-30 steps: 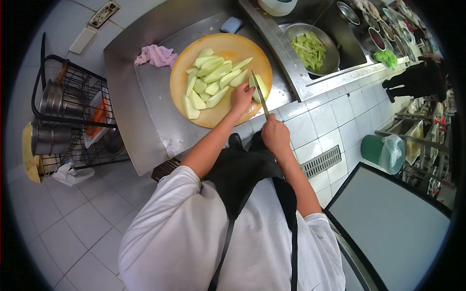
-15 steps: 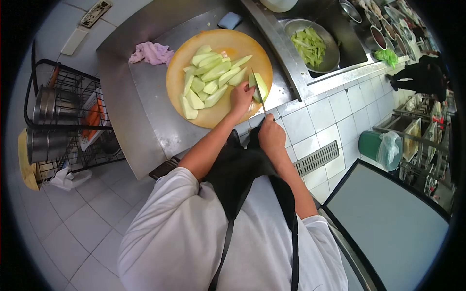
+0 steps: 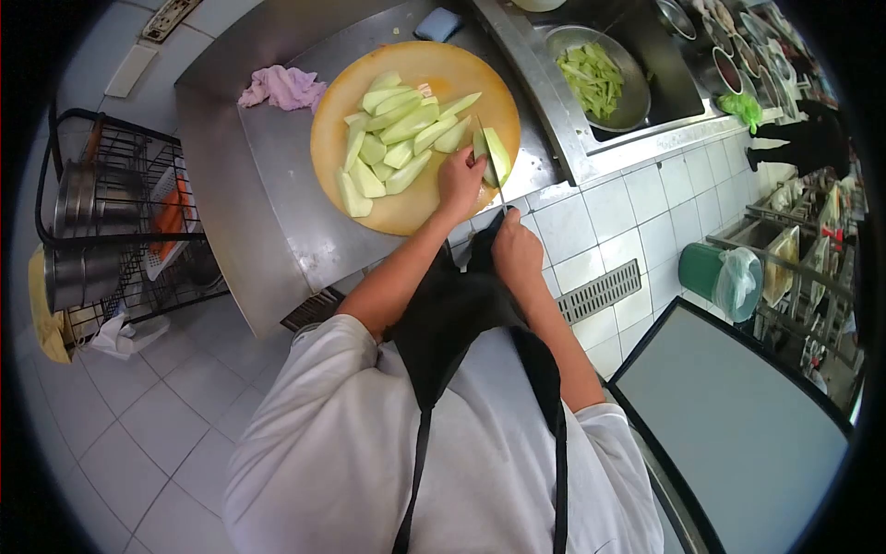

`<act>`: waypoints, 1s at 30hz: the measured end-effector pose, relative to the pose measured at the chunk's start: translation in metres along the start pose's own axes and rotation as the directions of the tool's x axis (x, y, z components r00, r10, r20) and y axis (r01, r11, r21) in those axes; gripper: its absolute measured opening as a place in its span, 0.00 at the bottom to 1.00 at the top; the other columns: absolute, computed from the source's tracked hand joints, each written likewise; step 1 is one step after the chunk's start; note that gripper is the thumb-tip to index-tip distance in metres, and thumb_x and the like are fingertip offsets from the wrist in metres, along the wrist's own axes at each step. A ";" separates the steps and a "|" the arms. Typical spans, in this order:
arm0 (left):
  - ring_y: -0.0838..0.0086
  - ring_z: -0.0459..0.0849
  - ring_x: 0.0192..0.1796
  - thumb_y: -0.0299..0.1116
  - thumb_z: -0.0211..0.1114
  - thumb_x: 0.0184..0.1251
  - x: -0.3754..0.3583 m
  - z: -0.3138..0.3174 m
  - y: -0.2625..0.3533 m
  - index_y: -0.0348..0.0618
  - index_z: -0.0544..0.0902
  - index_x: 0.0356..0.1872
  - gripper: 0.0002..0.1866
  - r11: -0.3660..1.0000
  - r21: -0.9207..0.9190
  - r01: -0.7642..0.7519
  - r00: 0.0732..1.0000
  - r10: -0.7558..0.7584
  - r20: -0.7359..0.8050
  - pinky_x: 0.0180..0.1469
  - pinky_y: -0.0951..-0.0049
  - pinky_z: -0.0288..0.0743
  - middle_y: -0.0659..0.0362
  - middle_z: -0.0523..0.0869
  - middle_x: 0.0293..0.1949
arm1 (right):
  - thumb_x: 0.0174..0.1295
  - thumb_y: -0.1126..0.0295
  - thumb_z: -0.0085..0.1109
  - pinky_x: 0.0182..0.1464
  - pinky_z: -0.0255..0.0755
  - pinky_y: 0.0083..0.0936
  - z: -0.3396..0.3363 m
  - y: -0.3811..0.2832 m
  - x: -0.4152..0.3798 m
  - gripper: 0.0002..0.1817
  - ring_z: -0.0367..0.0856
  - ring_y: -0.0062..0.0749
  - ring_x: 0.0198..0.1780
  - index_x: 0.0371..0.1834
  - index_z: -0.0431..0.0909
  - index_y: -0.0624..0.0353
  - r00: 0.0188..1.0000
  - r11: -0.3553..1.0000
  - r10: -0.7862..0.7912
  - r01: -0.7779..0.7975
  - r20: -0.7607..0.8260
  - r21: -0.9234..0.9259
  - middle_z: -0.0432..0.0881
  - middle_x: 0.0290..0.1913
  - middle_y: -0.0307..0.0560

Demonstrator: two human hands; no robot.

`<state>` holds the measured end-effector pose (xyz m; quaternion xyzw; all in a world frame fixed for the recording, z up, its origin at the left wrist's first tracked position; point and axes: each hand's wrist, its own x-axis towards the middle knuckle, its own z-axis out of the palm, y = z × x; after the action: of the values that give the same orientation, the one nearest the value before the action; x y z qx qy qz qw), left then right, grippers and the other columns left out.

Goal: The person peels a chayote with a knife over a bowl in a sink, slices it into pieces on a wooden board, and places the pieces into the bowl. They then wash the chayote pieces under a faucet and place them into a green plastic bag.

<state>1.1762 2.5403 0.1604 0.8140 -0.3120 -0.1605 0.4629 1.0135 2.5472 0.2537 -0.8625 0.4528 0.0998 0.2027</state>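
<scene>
A round yellowish cutting board (image 3: pixel 330 138) lies on the steel counter, with several pale green peeled vegetable pieces (image 3: pixel 399 125) spread over its middle. At the board's right side, my left hand (image 3: pixel 459 183) has its fingers bent against a larger green vegetable piece (image 3: pixel 481 148). My right hand (image 3: pixel 517 247) is closed around the handle of a knife (image 3: pixel 490 159). The narrow blade points away from me and stands in the vegetable, with a green slice (image 3: pixel 499 155) on its right. The fingertips of my left hand are close to the blade and partly hidden.
A pink cloth (image 3: pixel 282 88) and a blue sponge (image 3: pixel 437 25) lie on the counter behind the board. To the right, a metal bowl of cut green pieces (image 3: pixel 591 81) sits in the sink (image 3: pixel 678 102). A wire rack (image 3: pixel 115 240) with pots stands left. Another person (image 3: pixel 801 138) is far right.
The view has shifted slightly, so the board appears a little higher and to the left. Both hands keep their places at the vegetable, and the knife stays in it.
</scene>
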 end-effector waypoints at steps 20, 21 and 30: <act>0.56 0.88 0.37 0.43 0.73 0.60 0.004 -0.007 0.006 0.37 0.82 0.54 0.26 0.988 0.132 0.079 0.994 -0.089 0.068 0.41 0.59 0.79 0.50 0.89 0.34 | 0.66 0.74 0.48 0.34 0.78 0.55 0.031 0.027 0.038 0.06 0.85 0.64 0.31 0.41 0.69 0.66 0.985 0.975 -0.128 0.147 -0.117 0.169 0.84 0.28 0.67; 0.55 0.88 0.41 0.44 0.73 0.59 0.001 -0.007 0.007 0.37 0.81 0.58 0.29 0.978 0.200 0.049 0.996 -0.063 0.062 0.43 0.58 0.79 0.49 0.89 0.37 | 0.67 0.73 0.49 0.34 0.77 0.55 0.029 0.028 0.038 0.06 0.85 0.64 0.31 0.41 0.69 0.66 0.986 0.972 -0.129 0.147 -0.108 0.183 0.84 0.28 0.67; 0.51 0.85 0.57 0.41 0.72 0.51 0.008 -0.070 0.009 0.47 0.74 0.69 0.39 0.908 0.418 -0.009 0.890 -0.183 0.417 0.58 0.57 0.78 0.44 0.86 0.54 | 0.72 0.63 0.54 0.36 0.75 0.55 -0.003 0.023 0.006 0.13 0.84 0.64 0.32 0.38 0.72 0.64 0.981 0.935 -0.108 0.156 -0.163 0.318 0.83 0.27 0.65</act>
<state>1.2178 2.5774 0.2043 0.8470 -0.3988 -0.2955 0.1902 0.9981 2.5296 0.2482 -0.8499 0.4175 -0.0532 0.3172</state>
